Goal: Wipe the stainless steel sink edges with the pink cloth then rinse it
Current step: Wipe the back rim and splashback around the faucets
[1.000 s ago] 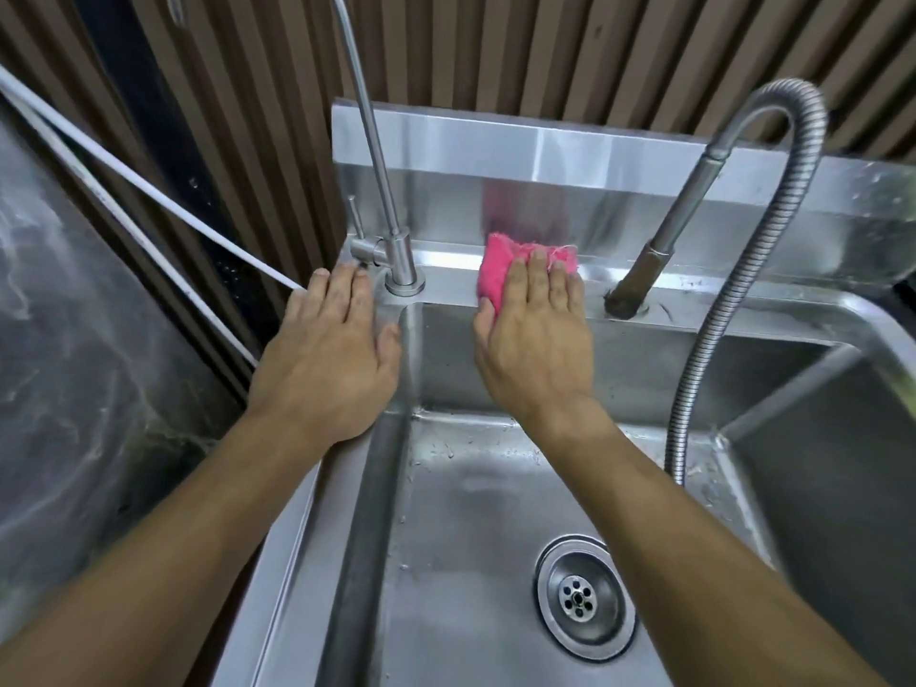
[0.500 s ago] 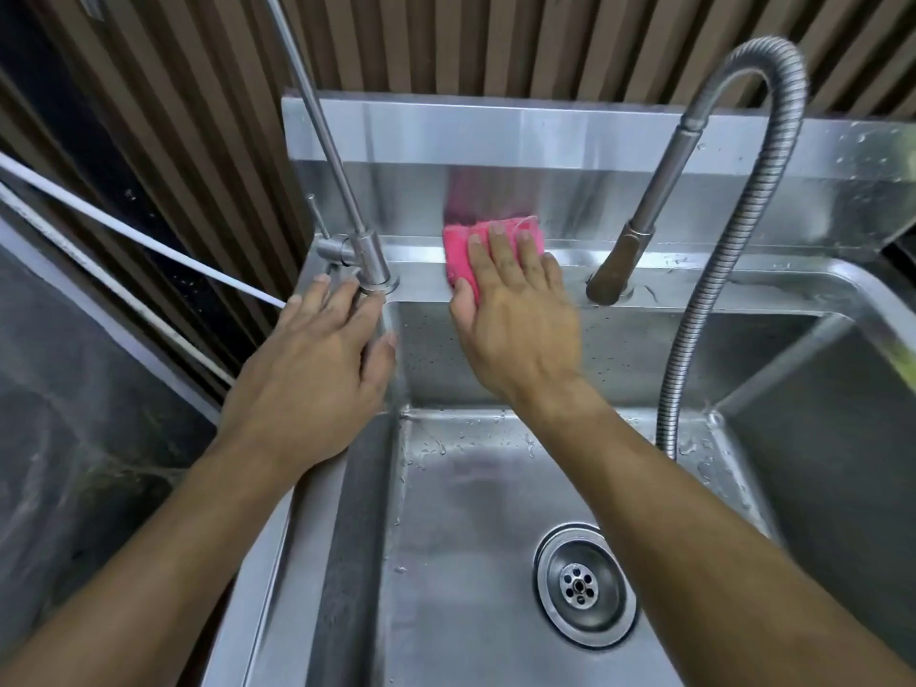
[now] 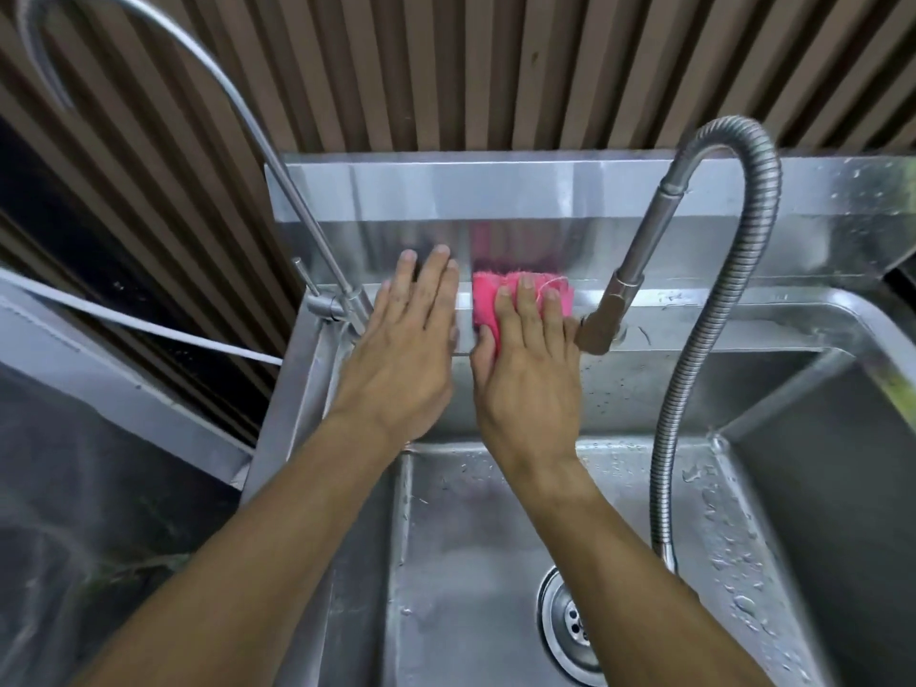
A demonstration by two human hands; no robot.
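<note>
Pressing the fuzzy pink cloth flat on the steel sink's back ledge, the right hand keeps fingers straight; the left hand lies flat, open, beside it.

The right hand covers most of the pink cloth. The drain is cut off by the lower edge. The left fingertips are blurred.

Pink cloth on sink ledge
</note>
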